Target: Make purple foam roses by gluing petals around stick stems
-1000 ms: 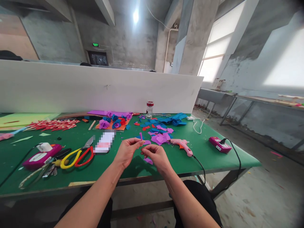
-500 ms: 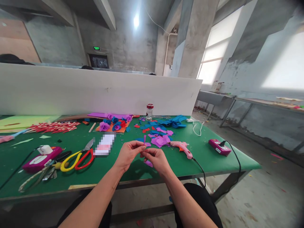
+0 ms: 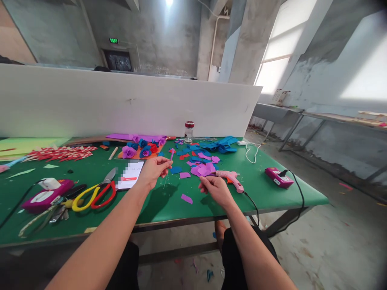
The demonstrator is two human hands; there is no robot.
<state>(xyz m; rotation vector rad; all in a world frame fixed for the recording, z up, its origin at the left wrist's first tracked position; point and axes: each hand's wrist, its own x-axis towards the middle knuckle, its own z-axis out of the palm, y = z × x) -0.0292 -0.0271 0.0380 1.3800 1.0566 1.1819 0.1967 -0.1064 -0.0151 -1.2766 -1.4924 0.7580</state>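
left hand point(image 3: 152, 170): up above the surface, fingers pinched shut on a thin pink stick point(image 3: 171, 155) that pokes out toward 1 o'clock from the fingertips
pink stick: sits in the air just in front of the paper roses, not touching anything but the fingers
right hand point(image 3: 215, 188): low over the surface, fingers loosely curled, doesn't look like it's got hold of anything; the glue gun is just beside it at 1 o'clock
glue gun point(image 3: 229, 178): pink, lying on its side, black cord running off toward 4 o'clock over the edge
purple scrap point(image 3: 186, 198): small bit lying flat between the two hands, closer to the near edge
petal pile point(image 3: 202, 169): purple, blue and red cut pieces, at 12 o'clock from the right hand
paper roses point(image 3: 140, 150): purple, blue and red bunch at 11 o'clock from the left hand
scissors point(image 3: 94, 194): yellow and red handles, at 9 o'clock from the left hand
surface point(image 3: 151, 209): green
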